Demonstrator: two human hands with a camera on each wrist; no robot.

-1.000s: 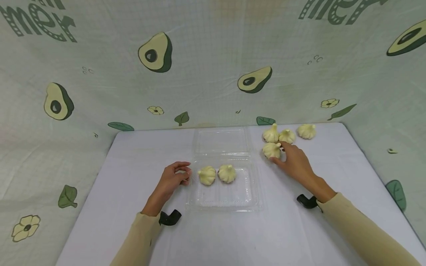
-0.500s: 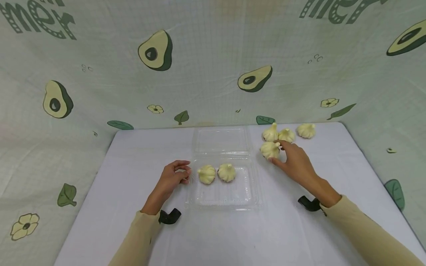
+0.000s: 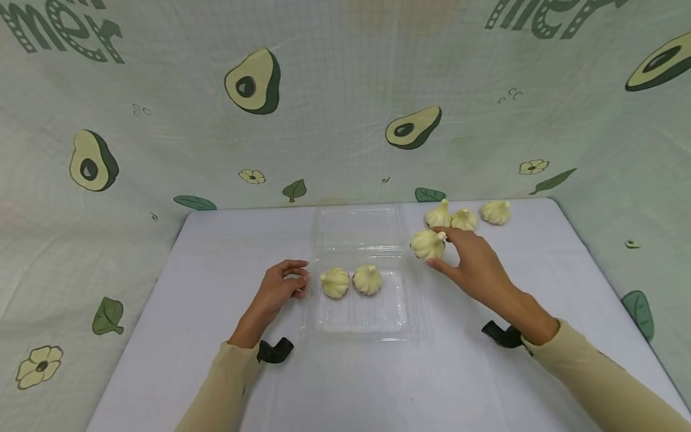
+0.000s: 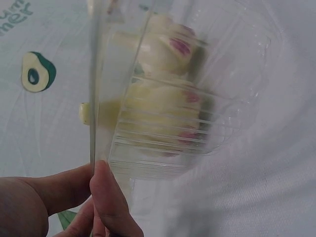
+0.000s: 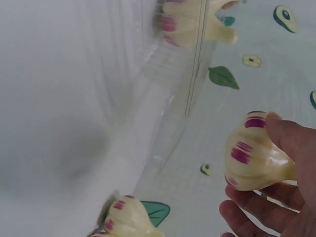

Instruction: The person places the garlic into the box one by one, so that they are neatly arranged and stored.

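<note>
The counter [image 3: 356, 384], with the left hand [image 3: 282, 285] and right hand [image 3: 477, 261], is viewed forward and downward from the head, farther off. Each hand is watched close up from its own wrist; the clear container [image 3: 372, 315] at the left hand is shared by both wrist views.

the right hand [image 3: 475, 264] pinches a garlic bulb [image 3: 427, 245] near the clear box [image 3: 356, 321], its lid [image 3: 358, 228] folded back. two bulbs [image 3: 335, 284] sit inside. the left hand [image 3: 279, 289] holds the left rim. three more bulbs [image 3: 463, 220] lie by the table's [image 3: 351, 384] far edge.
</note>
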